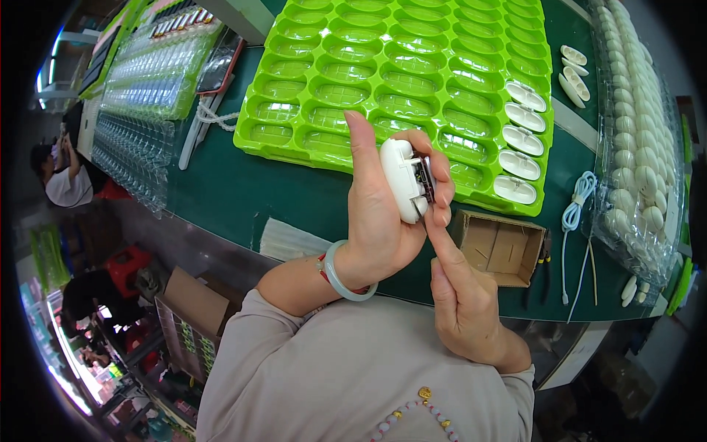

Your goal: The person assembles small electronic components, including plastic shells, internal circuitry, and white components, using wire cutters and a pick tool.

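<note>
A white rounded plastic case part, probably an earbud case inner piece, stands on edge in my left hand, whose fingers wrap round it with the thumb raised. Against its right side sits a small dark circuit board, held in by the fingertips. My right hand reaches up from below, its index finger stretched to the lower end of the part. Its other fingers are curled with the thumb against them; whatever they may grip is hidden. A thin dark sliver shows by the part's lower end.
Beyond my hands lies a green tray of oval pockets, with several white shells in its right column. A cardboard box, pliers and a coiled cable lie right. Clear trays of white shells stand far right.
</note>
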Tool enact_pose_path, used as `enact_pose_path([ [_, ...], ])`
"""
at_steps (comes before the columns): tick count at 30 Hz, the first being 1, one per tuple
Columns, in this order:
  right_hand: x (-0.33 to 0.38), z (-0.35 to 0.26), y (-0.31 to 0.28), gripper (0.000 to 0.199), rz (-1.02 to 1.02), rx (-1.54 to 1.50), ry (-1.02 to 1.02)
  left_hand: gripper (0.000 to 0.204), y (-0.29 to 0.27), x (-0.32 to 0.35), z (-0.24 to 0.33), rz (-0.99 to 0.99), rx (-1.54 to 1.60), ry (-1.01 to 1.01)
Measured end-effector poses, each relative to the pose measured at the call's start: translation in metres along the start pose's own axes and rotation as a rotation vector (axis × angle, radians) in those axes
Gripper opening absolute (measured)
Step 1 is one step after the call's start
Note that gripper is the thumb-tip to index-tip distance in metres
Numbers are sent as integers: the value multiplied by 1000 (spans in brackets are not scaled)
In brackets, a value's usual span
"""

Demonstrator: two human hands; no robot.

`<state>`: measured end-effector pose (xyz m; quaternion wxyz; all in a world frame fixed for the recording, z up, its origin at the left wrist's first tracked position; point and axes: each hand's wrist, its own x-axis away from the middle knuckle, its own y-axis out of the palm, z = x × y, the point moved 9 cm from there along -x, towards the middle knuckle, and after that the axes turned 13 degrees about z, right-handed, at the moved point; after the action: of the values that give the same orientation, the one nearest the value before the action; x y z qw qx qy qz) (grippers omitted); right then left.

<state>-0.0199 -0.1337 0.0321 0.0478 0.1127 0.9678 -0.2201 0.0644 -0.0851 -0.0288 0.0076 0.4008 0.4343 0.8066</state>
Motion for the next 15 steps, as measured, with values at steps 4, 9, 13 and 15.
enact_pose_path([
  [4,-1,-1,1,51,-7,-3,14,65,0,0,1,-8,-7,13],
  [9,1,2,1,53,12,2,31,64,2,2,5,-8,0,74],
  [13,4,-1,2,55,86,11,-72,63,2,4,5,-18,-38,109],
  [15,8,-3,3,59,103,142,-133,63,3,6,4,-13,-59,126],
])
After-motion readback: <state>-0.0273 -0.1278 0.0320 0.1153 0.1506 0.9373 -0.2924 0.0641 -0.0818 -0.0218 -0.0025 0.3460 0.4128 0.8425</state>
